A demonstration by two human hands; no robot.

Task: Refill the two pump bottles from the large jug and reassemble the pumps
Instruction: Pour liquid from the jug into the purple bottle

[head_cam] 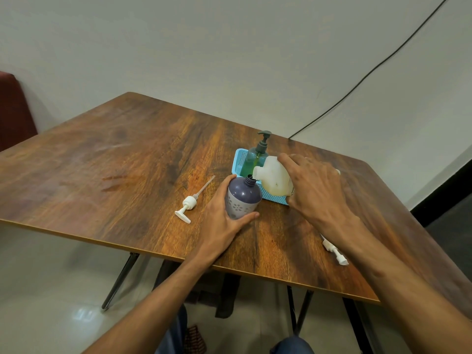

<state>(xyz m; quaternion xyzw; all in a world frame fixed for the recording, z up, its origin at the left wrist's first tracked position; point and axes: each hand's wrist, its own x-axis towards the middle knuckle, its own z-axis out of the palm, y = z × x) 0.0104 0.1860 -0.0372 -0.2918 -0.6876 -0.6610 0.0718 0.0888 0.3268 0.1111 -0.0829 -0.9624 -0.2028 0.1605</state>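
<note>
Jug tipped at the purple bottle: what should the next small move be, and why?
Probably tip the jug slightly further, with its spout at the open neck of the purple bottle. The right hand holds the jug tilted there, the left hand grips the bottle, and no stream is visible.

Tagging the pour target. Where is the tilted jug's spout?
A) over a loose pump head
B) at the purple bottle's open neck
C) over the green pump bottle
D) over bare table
B: the jug, tilted by the right hand, has its spout at the open neck of the purple bottle, which the left hand grips. The green pump bottle has its pump on.
</note>
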